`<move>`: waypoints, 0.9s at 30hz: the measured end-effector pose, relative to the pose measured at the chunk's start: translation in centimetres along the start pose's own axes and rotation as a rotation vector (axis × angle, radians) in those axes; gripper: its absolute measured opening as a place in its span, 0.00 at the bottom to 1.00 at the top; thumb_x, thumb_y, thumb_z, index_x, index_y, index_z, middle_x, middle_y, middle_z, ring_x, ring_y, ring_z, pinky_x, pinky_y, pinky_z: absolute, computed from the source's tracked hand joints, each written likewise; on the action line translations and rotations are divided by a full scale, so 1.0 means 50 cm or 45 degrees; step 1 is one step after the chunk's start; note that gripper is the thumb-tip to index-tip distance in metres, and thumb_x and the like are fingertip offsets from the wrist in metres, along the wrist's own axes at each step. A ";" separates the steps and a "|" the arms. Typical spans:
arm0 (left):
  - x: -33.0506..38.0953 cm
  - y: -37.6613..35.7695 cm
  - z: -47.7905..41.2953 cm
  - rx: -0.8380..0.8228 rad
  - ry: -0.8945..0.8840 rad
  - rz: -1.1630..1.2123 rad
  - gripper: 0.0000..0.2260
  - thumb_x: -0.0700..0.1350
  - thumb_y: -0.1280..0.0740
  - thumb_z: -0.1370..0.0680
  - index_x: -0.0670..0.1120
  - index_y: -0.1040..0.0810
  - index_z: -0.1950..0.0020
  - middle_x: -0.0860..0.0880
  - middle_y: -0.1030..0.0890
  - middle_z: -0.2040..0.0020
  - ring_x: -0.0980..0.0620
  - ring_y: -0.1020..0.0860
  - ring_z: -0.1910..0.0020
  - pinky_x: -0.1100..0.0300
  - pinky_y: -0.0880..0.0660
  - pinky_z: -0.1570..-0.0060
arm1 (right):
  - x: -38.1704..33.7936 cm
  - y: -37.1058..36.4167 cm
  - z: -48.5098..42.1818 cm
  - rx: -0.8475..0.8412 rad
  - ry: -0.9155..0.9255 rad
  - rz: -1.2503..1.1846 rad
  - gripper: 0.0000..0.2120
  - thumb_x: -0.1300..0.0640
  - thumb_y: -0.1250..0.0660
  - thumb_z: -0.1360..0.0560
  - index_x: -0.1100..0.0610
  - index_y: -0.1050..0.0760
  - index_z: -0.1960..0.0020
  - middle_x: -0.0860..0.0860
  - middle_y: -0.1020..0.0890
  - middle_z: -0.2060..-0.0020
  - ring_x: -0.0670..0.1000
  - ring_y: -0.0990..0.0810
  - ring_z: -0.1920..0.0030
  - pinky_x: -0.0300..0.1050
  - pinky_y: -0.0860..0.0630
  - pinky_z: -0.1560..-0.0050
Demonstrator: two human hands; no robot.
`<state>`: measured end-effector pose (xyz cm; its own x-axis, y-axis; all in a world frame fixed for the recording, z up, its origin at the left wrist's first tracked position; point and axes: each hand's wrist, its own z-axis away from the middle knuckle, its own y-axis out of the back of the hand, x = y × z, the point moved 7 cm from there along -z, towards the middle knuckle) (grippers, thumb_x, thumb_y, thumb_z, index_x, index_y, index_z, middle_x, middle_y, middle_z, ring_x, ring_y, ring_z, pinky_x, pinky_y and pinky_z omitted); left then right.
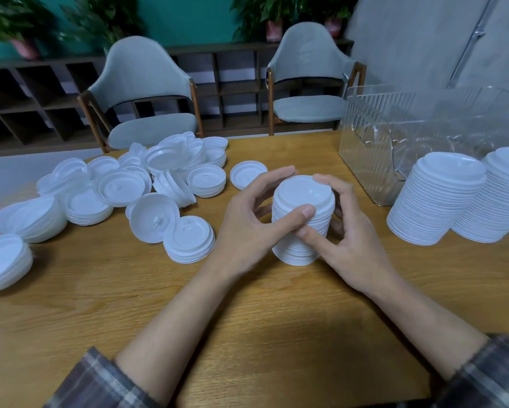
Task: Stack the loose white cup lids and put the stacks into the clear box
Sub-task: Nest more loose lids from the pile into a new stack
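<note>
A stack of white cup lids stands upright on the wooden table in the middle. My left hand curls round its left side, thumb across the front. My right hand wraps the right side, fingers over the top rim. Loose white lids and short stacks lie scattered over the left half of the table. The clear ribbed box stands at the back right. Two tall finished stacks stand in front of the box at the right.
Two grey chairs stand behind the table's far edge, with a dark shelf and potted plants along the wall. A single lid lies just behind my left hand. Bare wood lies between my forearms.
</note>
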<state>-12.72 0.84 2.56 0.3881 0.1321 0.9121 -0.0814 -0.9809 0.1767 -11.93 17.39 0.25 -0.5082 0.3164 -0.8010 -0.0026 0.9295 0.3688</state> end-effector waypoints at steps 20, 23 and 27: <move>-0.099 0.035 -0.015 0.063 -0.021 -0.637 0.21 0.48 0.35 0.14 0.49 0.31 0.21 0.55 0.27 0.24 0.60 0.31 0.25 0.70 0.38 0.28 | 0.034 0.022 -0.011 0.113 -0.038 0.176 0.49 0.50 0.16 0.32 0.42 0.43 0.22 0.38 0.31 0.26 0.42 0.29 0.27 0.56 0.26 0.30; -0.127 0.024 -0.035 0.007 -0.014 -0.891 0.25 0.42 0.36 0.16 0.47 0.34 0.19 0.50 0.32 0.20 0.52 0.35 0.21 0.62 0.39 0.24 | 0.036 0.033 -0.015 0.178 -0.037 0.203 0.48 0.50 0.16 0.32 0.43 0.43 0.21 0.39 0.31 0.26 0.39 0.30 0.28 0.47 0.28 0.29; -0.145 0.022 -0.068 0.000 0.031 -1.087 0.26 0.41 0.37 0.16 0.44 0.37 0.17 0.45 0.39 0.16 0.47 0.40 0.17 0.54 0.39 0.23 | 0.042 0.043 -0.020 0.222 -0.042 0.222 0.48 0.51 0.17 0.31 0.44 0.43 0.21 0.40 0.30 0.27 0.40 0.30 0.29 0.26 0.34 0.35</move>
<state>-18.76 -0.70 -2.58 0.2967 0.8291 0.4739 0.2299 -0.5436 0.8072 -13.85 19.87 -0.17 -0.4595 0.4781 -0.7485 0.2325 0.8781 0.4182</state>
